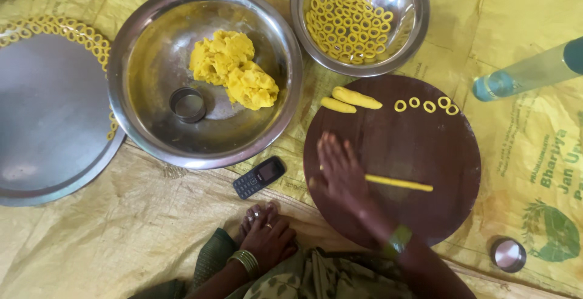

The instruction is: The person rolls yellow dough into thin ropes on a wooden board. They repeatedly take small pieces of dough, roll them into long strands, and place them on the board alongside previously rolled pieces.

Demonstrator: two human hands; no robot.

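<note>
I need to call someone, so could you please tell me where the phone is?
The phone lies on the yellow sheet, between the big bowl and the round board, just above the left hand.

Matt wooden board, shiny steel bowls

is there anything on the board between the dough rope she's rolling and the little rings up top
Nothing visible. The right hand lies on the thin dough rope on the round board. Between the rope and the row of rings near the far edge, the board is bare. The two thicker dough pieces lie left of the rings.
</note>
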